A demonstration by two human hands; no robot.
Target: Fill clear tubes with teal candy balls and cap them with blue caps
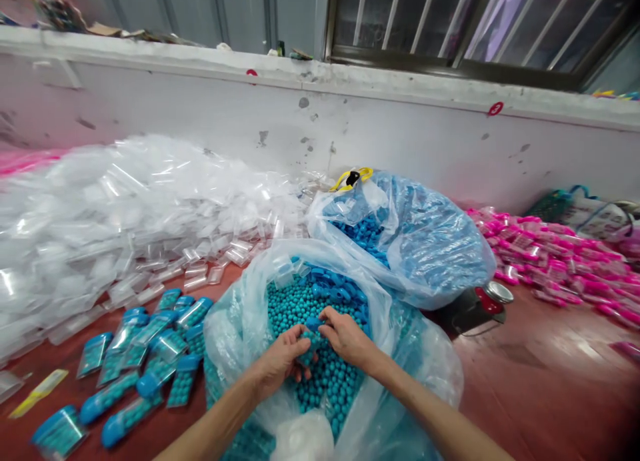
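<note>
Over an open plastic bag point(235, 327) of round teal beads point(340, 391), my two hands meet. My left hand point(283, 357) is closed around a small clear container point(311, 346) that has teal beads in it. At the container's upper end, the fingers of my right hand point(350, 337) pinch a blue cap point(314, 323); whether it is fully seated cannot be made out. Loose blue caps point(335, 284) lie on the beads at the back of the bag. Filled, blue-capped containers point(155, 327) are spread on the red table to the left.
A large heap of clear empty containers point(150, 214) covers the back left. Behind the bead bag lies another bag point(435, 241) with blue caps. Pink packs point(550, 254) are piled at right, near a dark can point(465, 311). A yellow strip point(39, 393) lies front left.
</note>
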